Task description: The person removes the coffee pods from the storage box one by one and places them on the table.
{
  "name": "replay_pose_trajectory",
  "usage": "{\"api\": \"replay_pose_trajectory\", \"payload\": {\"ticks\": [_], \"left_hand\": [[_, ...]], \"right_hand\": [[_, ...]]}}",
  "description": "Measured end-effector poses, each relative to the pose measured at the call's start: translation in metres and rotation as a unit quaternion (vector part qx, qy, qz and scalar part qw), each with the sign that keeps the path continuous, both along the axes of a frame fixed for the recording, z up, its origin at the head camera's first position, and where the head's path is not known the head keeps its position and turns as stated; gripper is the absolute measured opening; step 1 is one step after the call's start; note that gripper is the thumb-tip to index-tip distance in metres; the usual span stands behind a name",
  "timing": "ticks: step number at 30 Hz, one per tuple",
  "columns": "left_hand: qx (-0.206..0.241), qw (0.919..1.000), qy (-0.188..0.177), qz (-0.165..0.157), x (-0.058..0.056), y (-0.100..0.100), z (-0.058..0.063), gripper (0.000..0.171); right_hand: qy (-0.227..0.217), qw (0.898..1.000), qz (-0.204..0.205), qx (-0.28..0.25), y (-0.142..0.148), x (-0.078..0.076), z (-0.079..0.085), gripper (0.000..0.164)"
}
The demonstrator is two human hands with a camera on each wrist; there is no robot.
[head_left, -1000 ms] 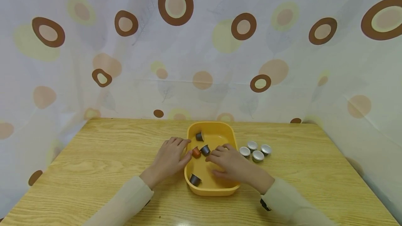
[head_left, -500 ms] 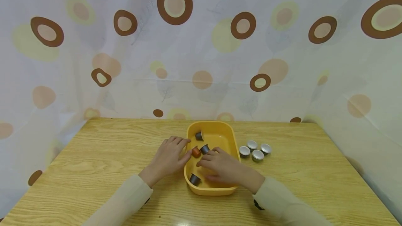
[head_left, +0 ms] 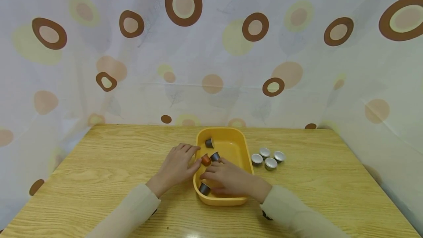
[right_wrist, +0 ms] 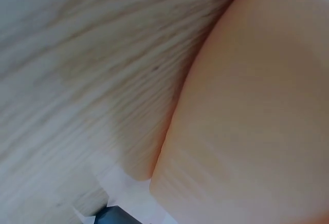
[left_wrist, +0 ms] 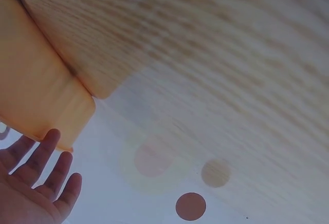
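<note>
A yellow plastic bin (head_left: 231, 202) stands on the table, with a few coffee capsules inside. My left hand (head_left: 176, 164) rests at its left rim, fingers spread; the left wrist view shows these fingers (left_wrist: 50, 175) extended beside the bin wall (left_wrist: 46, 85). Over the near part of the bin my right hand (head_left: 231, 179) reaches in with loosely bent fingers. Just left of its fingertips lies a dark capsule (head_left: 204, 189); contact cannot be told. An orange capsule (head_left: 206, 160) and another dark capsule (head_left: 215, 156) lie beyond those fingers. Farther back is a third dark capsule (head_left: 209, 143).
Several capsules with silver lids (head_left: 271, 163) stand on the wooden table (head_left: 132, 150) to the right of the bin. A patterned cloth (head_left: 211, 47) hangs behind and at both sides. In the right wrist view the bin's outer wall (right_wrist: 257, 106) fills the right side.
My right hand has moved left and nearer to me inside the bin, toward the near dark capsule. The left hand has stayed at the rim.
</note>
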State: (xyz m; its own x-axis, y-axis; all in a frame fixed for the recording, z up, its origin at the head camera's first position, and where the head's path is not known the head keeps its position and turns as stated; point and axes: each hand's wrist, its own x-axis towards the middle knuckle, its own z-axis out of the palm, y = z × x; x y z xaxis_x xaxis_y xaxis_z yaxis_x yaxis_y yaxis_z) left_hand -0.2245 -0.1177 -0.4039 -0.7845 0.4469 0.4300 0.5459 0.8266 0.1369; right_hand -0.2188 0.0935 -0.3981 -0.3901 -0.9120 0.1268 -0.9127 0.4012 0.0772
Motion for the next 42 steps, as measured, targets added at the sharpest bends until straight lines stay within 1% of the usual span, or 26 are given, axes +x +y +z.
{"api": "replay_pose_trajectory", "payload": {"ticks": [4, 13, 20, 25, 32, 39, 42], "left_hand": [[0.0, 1.0, -0.002, 0.002, -0.0001, -0.0001, -0.0015, 0.038], [0.003, 1.0, 0.003, 0.004, -0.0007, -0.0001, -0.0039, 0.038], [0.003, 1.0, 0.006, 0.008, -0.0009, 0.0003, -0.0051, 0.038], [0.004, 0.9999, 0.007, 0.009, -0.0013, 0.0005, -0.0055, 0.037], [-0.002, 0.9999, 0.008, 0.013, -0.0006, 0.0007, -0.005, 0.037], [0.009, 0.9999, 0.003, 0.009, 0.0005, 0.0015, -0.0038, 0.037], [0.011, 0.9999, 0.002, 0.009, 0.0009, 0.0018, -0.0033, 0.037]], "right_hand": [[0.002, 1.0, 0.016, -0.006, -0.002, 0.0001, -0.0017, 0.041], [0.03, 0.999, 0.037, -0.009, -0.0047, 0.0, -0.003, 0.04], [0.03, 0.999, 0.034, -0.003, -0.0053, -0.0004, -0.0043, 0.038], [0.023, 1.0, 0.022, 0.002, -0.0047, -0.0003, -0.0041, 0.04], [0.031, 0.999, 0.021, -0.011, -0.0038, -0.001, -0.0047, 0.04], [0.014, 1.0, 0.018, -0.013, -0.0038, -0.0011, -0.0035, 0.041], [0.0, 1.0, 0.019, -0.016, -0.0039, -0.0006, -0.0019, 0.041]]}}
